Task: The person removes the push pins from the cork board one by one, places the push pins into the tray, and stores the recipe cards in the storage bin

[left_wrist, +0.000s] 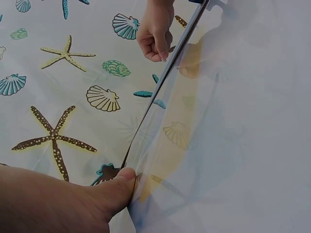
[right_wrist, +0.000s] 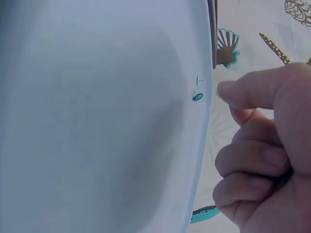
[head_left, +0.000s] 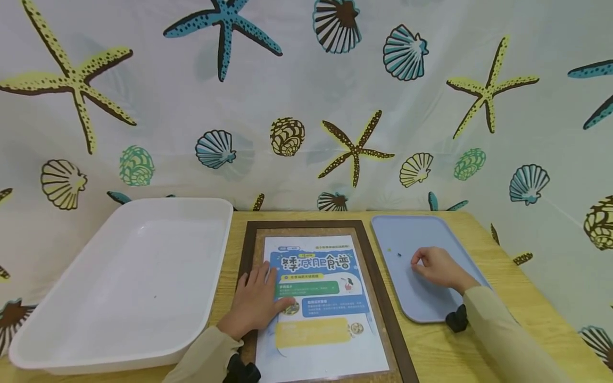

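Note:
My left hand (head_left: 258, 300) lies with fingers spread across the left side of a printed paper poster (head_left: 330, 359), on a brown-framed cork board (head_left: 380, 298). In the left wrist view its thumb (left_wrist: 116, 189) touches the sheet's edge. Over the blue tray (head_left: 426, 298), my right hand (head_left: 438, 268) has its thumb and index fingertips brought together, the other fingers curled. I cannot tell whether something small sits between those fingertips. Two small thumbtacks lie close by on the tray, a greenish tack (head_left: 389, 249) and a dark tack (head_left: 399, 255); both look green in the right wrist view.
A large white basin (head_left: 129, 276) stands left of the board on the wooden table (head_left: 500, 250). Behind the table hangs a curtain (head_left: 287, 80) printed with shells and starfish. The blue tray's raised rim (head_left: 407, 314) is just right of the board's frame.

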`<state>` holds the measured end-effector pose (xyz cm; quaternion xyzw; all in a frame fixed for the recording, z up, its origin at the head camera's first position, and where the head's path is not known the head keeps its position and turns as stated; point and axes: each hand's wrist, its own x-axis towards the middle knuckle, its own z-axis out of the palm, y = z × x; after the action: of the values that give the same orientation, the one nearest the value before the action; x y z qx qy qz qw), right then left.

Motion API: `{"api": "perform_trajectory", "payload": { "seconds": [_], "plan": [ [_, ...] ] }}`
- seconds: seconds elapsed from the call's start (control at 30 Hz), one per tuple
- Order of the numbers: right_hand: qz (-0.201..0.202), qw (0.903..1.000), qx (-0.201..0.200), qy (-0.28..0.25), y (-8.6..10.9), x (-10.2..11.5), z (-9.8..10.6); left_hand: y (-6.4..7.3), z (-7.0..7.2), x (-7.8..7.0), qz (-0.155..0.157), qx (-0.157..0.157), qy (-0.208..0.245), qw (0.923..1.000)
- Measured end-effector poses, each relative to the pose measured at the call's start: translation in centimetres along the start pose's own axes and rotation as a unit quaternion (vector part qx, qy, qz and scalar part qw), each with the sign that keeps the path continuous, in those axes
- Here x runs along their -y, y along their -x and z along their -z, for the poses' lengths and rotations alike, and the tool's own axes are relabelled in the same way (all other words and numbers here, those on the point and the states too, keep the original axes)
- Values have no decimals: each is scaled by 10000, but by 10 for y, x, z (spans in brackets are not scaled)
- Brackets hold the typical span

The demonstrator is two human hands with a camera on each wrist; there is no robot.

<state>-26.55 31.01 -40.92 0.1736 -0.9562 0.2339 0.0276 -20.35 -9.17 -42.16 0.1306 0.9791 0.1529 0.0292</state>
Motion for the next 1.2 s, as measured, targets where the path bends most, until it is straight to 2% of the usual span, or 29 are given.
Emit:
{"api": "perform_trajectory", "payload": {
  "seconds": [0.27,0.4,0.77,1.2],
  "plan": [
    [-214,9983,-514,165,-2,2,2,1,2,0,10,17,24,10000],
    [-258,9975,-639,156,-3,1,1,-2,0,0,14,-3,28,10000],
    [34,9985,-538,65,-10,16,-5,0,1,0,55,29,-31,10000],
    [510,9982,-318,39,-14,50,-15,1,2,-1,37,28,-54,10000]
  ]
}}
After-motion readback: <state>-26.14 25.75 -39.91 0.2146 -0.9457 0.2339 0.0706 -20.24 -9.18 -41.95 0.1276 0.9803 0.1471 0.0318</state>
